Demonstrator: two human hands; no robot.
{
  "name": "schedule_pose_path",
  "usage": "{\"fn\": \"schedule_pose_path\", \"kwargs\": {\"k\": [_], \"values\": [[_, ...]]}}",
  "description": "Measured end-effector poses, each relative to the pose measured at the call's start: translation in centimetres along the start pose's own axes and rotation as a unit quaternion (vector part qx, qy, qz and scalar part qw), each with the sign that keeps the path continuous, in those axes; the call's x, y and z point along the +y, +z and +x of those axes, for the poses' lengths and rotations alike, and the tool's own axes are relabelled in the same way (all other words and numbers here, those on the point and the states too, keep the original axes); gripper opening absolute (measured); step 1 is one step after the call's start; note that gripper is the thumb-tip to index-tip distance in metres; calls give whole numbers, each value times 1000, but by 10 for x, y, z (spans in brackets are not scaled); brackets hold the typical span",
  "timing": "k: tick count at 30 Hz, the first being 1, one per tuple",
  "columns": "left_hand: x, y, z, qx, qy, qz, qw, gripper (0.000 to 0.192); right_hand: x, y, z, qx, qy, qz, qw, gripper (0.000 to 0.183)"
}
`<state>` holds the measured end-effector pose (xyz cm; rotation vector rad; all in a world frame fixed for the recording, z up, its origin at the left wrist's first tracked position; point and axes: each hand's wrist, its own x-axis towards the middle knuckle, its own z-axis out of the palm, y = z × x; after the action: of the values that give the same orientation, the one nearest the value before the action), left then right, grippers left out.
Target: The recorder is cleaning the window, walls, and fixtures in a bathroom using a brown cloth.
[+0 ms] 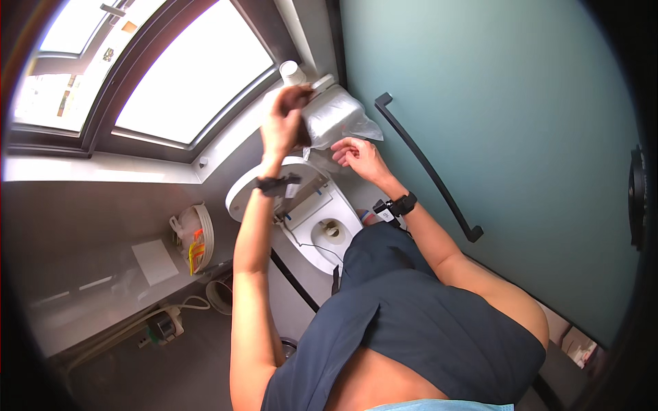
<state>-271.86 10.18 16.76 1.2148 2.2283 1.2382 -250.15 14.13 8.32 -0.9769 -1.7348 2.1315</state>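
My left hand [280, 128] is raised by the window ledge, gripping a dark brown item [304, 134] that is too blurred to name. Just beyond it, a clear plastic bag [334, 115] wraps a white, bulky content. My right hand [364, 158] hovers below the bag's near edge, fingers loosely curled and apart, with nothing visible in them. Each wrist wears a black strap with a small device. Below both hands stands a white toilet [300, 205] with its lid [241, 198] raised; something pale lies in the bowl [331, 231].
A white cylindrical container [292, 73] stands on the window ledge near my left hand. Along the right, a green panel [504, 128] carries a black grab handle [426, 164]. On the left shelf are a white basket [205, 236] and a white flat item [154, 262]; a cable [193, 300] hangs below.
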Motion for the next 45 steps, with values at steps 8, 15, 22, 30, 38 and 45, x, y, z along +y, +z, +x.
{"fn": "schedule_pose_path", "kwargs": {"k": [8,15,22,30,38,45], "values": [[-2,166,-1,-103,209,123,965,18,34,-16,-27,12,31,-111,993,26],[26,190,-27,-144,281,154,936,19,55,-82,-39,93,18,-73,993,25],[19,188,-16,-58,197,101,974,18,48,-78,-52,81,24,-72,994,26],[67,190,-60,-183,223,-22,957,33,76,-106,-18,147,-96,-327,929,30],[115,83,-46,2,130,-108,986,30,40,-75,-80,-9,6,-47,999,24],[189,-70,51,240,228,27,943,27,-3,-66,-68,-51,-35,-26,998,26]]}}
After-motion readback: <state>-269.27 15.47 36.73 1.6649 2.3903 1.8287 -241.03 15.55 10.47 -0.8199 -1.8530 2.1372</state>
